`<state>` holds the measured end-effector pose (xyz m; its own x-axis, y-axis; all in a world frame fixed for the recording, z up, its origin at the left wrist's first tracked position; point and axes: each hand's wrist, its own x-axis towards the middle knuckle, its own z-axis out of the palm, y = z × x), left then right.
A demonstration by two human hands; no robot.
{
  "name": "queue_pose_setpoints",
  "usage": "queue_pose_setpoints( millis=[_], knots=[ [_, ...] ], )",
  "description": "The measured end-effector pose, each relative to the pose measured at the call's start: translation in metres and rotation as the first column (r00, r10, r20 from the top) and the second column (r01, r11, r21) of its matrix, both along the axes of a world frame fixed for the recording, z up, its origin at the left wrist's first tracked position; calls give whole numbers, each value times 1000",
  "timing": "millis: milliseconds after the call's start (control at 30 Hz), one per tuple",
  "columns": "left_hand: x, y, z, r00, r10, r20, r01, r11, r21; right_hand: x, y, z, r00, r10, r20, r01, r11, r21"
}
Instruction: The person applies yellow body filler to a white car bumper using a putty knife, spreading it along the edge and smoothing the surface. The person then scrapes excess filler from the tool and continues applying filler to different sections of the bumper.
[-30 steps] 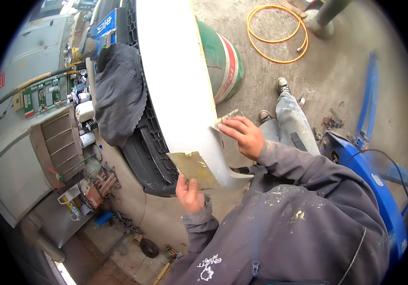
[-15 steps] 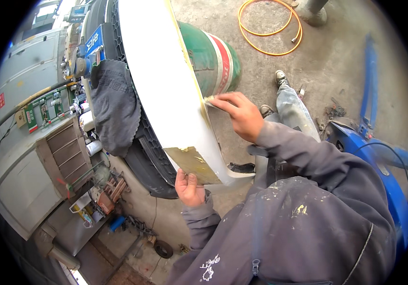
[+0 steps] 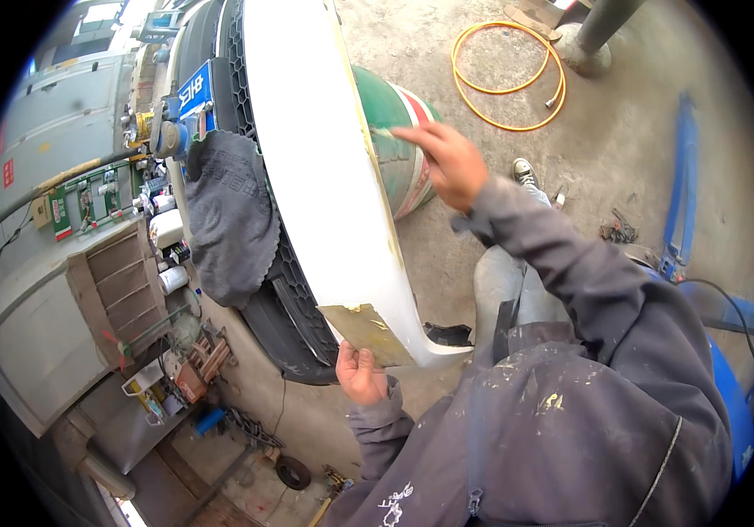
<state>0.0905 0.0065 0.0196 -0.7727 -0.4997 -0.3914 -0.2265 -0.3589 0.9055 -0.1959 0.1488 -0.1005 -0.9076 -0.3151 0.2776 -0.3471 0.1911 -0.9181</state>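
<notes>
Here's the big one, the white bumper (image 3: 324, 158), sweeping from the top of the view down to its curved end near the person, dark honeycomb grille (image 3: 293, 272) along its left side. Beyond its right edge sits the green drum (image 3: 375, 105), banded in red and white, partly covered by the bumper. Out on the floor, well apart from both hands, lies a loop of orange hose (image 3: 472, 98). Over on the grille, a grey cloth (image 3: 235, 215) hangs draped, hem wavy.

Now to the grip! The right hand (image 3: 458, 167) is up beside the bumper's right edge, over the drum, thumb and fingers drawn together, pinching a thin, pale spreader (image 3: 383, 132). It's blurred and mostly hidden, just a sliver poking out past the fingertips toward that edge; whether it touches, I can't tell.

Down low, the left hand (image 3: 361, 376) has thumb and fingers closed on the lower left edge of a flat olive board (image 3: 366, 332), the board lying out ahead of the fingers, tilted across the bumper's near end. Contact there can't be made out. And smallest of all, yellowish paste (image 3: 380, 325) smeared in dabs on the board's face.
</notes>
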Motion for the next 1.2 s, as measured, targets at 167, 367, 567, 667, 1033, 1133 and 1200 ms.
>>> queue_pose_setpoints(
  millis=[167, 367, 567, 667, 1033, 1133, 1200],
  knots=[
    [-12, 2, 6, 1000, 28, 11, -28, 999, -38, -75, -40, 6, 958, -46, -285, 100, 979, 180],
    [-31, 6, 6, 995, 92, 26, -90, 994, -67, 55, -8, 2, 959, 182, -219, -156, 979, 132],
    [-69, 15, -3, 976, -148, 159, 167, 979, -113, 33, 40, 93, 616, 614, 494, -105, 685, -721],
    [-95, 30, 4, 987, -125, 104, 136, 985, -107, 26, 63, 101, 627, 717, 306, -454, 655, -604],
    [-60, 0, 6, 999, -22, -49, 19, 998, -59, -76, -39, -1, 965, 7, -260, 29, 991, 132],
    [-47, -6, 9, 999, 19, -41, -23, 995, -99, -54, -44, -8, 931, -20, -364, 94, 978, 187],
    [-43, -5, 11, 997, 75, -35, -79, 991, -107, 4, -26, -11, 915, 72, -397, -10, 988, 155]
  ],
)
